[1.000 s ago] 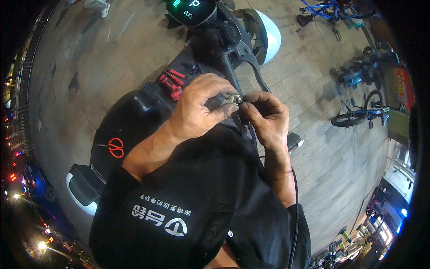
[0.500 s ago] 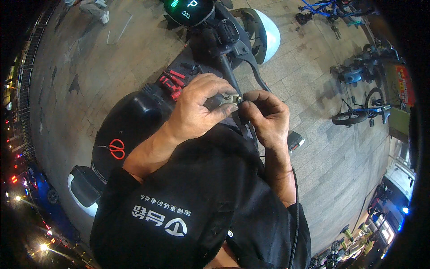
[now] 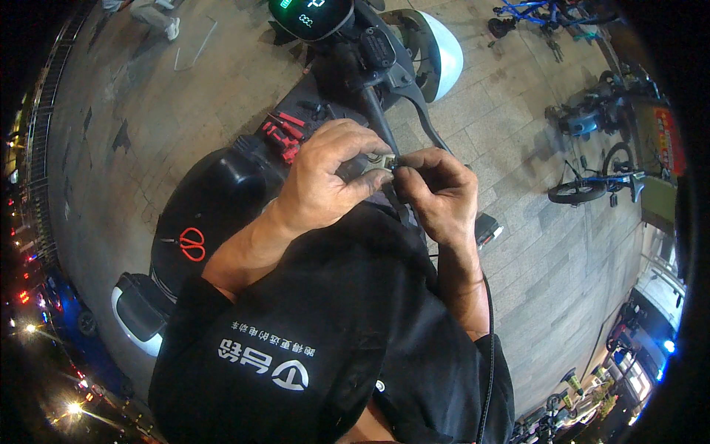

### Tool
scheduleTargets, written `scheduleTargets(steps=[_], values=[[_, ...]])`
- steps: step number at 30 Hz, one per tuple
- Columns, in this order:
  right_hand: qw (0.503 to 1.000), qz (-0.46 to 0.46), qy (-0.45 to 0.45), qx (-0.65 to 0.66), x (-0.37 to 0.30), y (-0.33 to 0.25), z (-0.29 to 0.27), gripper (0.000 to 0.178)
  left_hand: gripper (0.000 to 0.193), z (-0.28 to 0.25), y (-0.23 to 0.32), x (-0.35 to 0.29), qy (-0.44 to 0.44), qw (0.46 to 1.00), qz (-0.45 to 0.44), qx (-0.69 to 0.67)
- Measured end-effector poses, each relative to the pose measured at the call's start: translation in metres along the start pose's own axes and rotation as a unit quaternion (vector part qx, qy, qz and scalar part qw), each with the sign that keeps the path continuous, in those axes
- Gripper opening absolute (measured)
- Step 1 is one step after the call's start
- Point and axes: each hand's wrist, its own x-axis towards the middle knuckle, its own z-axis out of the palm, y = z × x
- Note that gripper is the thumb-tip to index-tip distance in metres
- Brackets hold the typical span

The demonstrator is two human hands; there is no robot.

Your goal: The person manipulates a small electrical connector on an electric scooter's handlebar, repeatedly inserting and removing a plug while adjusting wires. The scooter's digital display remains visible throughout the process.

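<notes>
My left hand (image 3: 322,174) is closed, thumb and forefinger pinching a small pale boxy part (image 3: 384,160) whose exact kind I cannot make out. Against its right end press the thumb and fingertips of my right hand (image 3: 444,194). What those right fingers grip is mostly hidden; a bit of something dark shows at their tips. Both hands are above the scooter's grip end, near the brake lever (image 3: 423,117). Beyond my left hand, red-handled tools (image 3: 287,135) lie on the scooter's footboard. Red-handled scissors (image 3: 194,244) rest on the black seat (image 3: 211,189).
A lit display (image 3: 310,18) tops the scooter's handlebar, with a white front panel (image 3: 446,59) beside it. A small dark box (image 3: 485,228) stands by my right wrist. Bicycles (image 3: 580,192) are parked at the right. Another person's leg (image 3: 157,16) shows at the far left.
My hands stay almost in place, with only a slight shift of the fingertips at the pale part. The scooter and tools have moved slightly within the picture.
</notes>
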Motion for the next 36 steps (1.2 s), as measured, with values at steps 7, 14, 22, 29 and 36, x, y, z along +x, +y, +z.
scheduleTargets(steps=[7, 14, 22, 29, 36], values=[[1.000, 0.020, 0.012, 0.011, -0.001, -0.005, 0.003, 0.010, 0.032, 0.002, -0.002, 0.001, 0.018, 0.999, 0.021, -0.016], [0.999, 0.029, 0.023, 0.004, -0.003, -0.006, 0.003, 0.012, 0.032, 0.002, -0.002, 0.001, 0.016, 0.999, 0.021, -0.018], [1.000, -0.026, -0.009, 0.003, -0.001, 0.001, 0.000, 0.015, 0.030, 0.001, -0.004, 0.000, 0.009, 0.999, 0.020, -0.024], [0.994, -0.087, 0.005, -0.065, -0.001, 0.001, 0.002, 0.026, 0.028, 0.001, -0.003, 0.000, 0.014, 0.999, 0.012, -0.034], [0.971, -0.198, 0.049, -0.121, 0.003, 0.006, 0.006, 0.027, 0.029, -0.002, -0.004, -0.002, -0.003, 0.998, -0.011, -0.056]])
